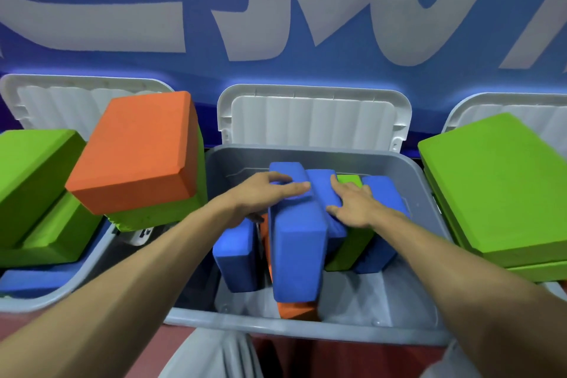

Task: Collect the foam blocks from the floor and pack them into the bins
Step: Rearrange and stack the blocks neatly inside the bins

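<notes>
A grey bin (310,330) stands in the middle, holding several foam blocks on edge. The tallest is a blue block (299,252) in the centre. My left hand (270,192) lies on its top with fingers stretched flat. My right hand (352,204) rests with spread fingers on a second blue block (325,193) just to the right. A green block (346,250), another blue block (382,224), a short blue block (236,258) and an orange block (296,311) are packed around them.
The left bin (58,296) is heaped with green blocks (33,184) and an orange block (138,150) on top. The right bin is hidden under flat green blocks (503,184). White lids (313,120) lean against the blue wall behind.
</notes>
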